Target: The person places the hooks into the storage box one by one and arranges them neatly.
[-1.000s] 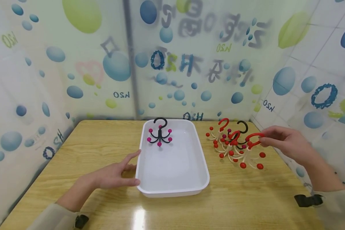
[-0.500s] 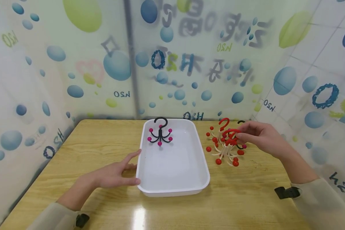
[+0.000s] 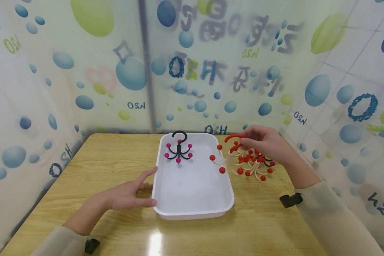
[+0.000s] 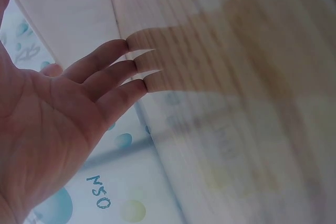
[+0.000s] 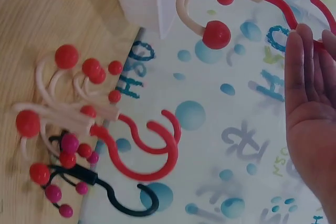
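one red hook (image 3: 234, 147) pinched by right fingers (image 3: 251, 132), left fingers (image 3: 147, 174) apart, three hooks (image 5: 112, 150) nearby, one in tray (image 3: 192, 192)

- Pale translucent back wall covering (image 3: 217, 106), printed with blue and lime-green ovals and mirrored "H2O" lettering.
- Blurred dark-grey vertical strip (image 3: 147, 71) running down it, left of centre.
- Pale side walls (image 3: 22, 96) in similar print.
- Yellowish wood-grained flat surface (image 3: 124, 156), bright white glare (image 3: 155, 241) near its front.

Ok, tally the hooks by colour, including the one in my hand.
Red hooks: 3 (one in the right hand, two on the table)
Black hooks: 2 (one in the tray, one on the table)
Total: 5
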